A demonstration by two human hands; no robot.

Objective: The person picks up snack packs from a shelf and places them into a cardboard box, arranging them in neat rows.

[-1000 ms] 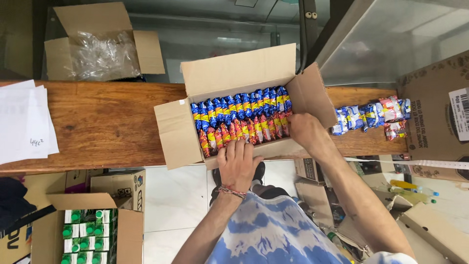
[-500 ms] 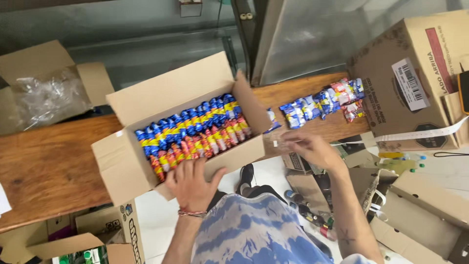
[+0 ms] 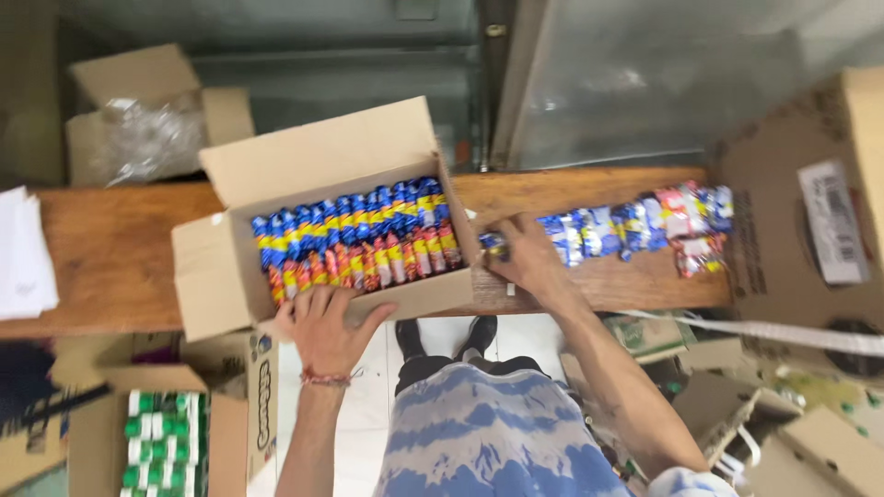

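Note:
An open cardboard box [image 3: 230,276] sits on a wooden counter [image 3: 110,248], packed with a row of blue, yellow and red snack packets [image 3: 354,235]. My left hand [image 3: 324,324] rests flat against the box's near wall, fingers spread. My right hand [image 3: 525,253] is just right of the box, closed on one packet at the left end of a loose row of blue and red packets [image 3: 635,225] lying on the counter.
A second open box with clear plastic [image 3: 138,138] stands behind the counter at left. White paper sheets [image 3: 23,258] lie at the left edge. A large carton [image 3: 810,221] stands at right. Below the counter are a box of green-capped bottles [image 3: 161,442] and several more cartons.
The view has swung back to the left. My right hand has moved from the counter's front edge up to the left end of the loose packets and closed on one.

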